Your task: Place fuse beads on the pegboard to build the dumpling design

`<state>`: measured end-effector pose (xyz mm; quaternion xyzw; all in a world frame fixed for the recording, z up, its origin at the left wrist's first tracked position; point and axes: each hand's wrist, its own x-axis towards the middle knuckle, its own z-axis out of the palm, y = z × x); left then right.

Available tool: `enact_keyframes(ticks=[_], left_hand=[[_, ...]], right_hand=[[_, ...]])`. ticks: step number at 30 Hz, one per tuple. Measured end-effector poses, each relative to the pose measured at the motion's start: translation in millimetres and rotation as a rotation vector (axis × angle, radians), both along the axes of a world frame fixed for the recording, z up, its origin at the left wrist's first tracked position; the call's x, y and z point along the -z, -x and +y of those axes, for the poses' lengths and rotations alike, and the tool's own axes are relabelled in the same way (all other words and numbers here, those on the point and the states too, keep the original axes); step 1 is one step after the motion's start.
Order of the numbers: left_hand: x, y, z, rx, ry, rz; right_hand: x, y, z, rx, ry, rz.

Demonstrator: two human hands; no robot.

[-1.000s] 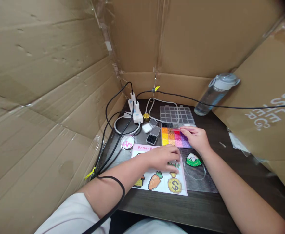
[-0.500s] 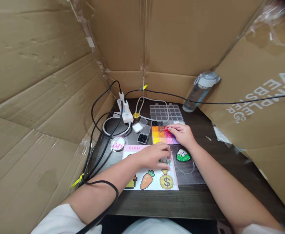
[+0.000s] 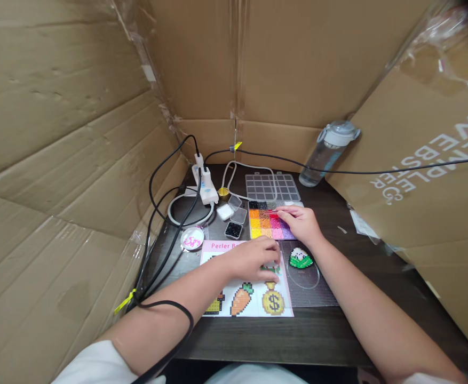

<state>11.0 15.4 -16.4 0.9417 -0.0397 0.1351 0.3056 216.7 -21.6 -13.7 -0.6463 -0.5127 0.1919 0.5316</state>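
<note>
My right hand (image 3: 301, 223) pinches a thin pair of tweezers (image 3: 277, 211), its tips over the brown and red compartments of the bead box (image 3: 254, 233). The compartments hold small beads sorted by colour. My left hand (image 3: 260, 258) hovers over or rests on the printed pattern sheet (image 3: 240, 269), thumb and fingers apart and holding nothing. The sheet shows a carrot and a money bag; my left hand and forearm cover other pictures. Right of the sheet, a white and green bead figure (image 3: 300, 258) with a dark outline lies on the clear pegboard (image 3: 311, 296).
Small boxes of black beads (image 3: 233, 230) and white beads (image 3: 225, 212) stand left of the bead box, beside a round dish of pink beads (image 3: 192, 239). Behind are a power strip (image 3: 205, 186), cables and a water bottle (image 3: 327, 154). Cardboard walls (image 3: 317, 64) enclose the table.
The view has tilted slightly, so the table sits a little lower in the picture. Both hands keep nearly the same place; the tweezers stay over the bead box.
</note>
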Motion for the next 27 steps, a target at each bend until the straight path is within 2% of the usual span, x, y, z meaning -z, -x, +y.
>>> enact_keyframes(ticks=[27], left_hand=[[1.1,-0.8,-0.7,-0.014,0.005,0.013]], right_hand=[[0.1,0.2,-0.4,0.005,0.014,0.002]])
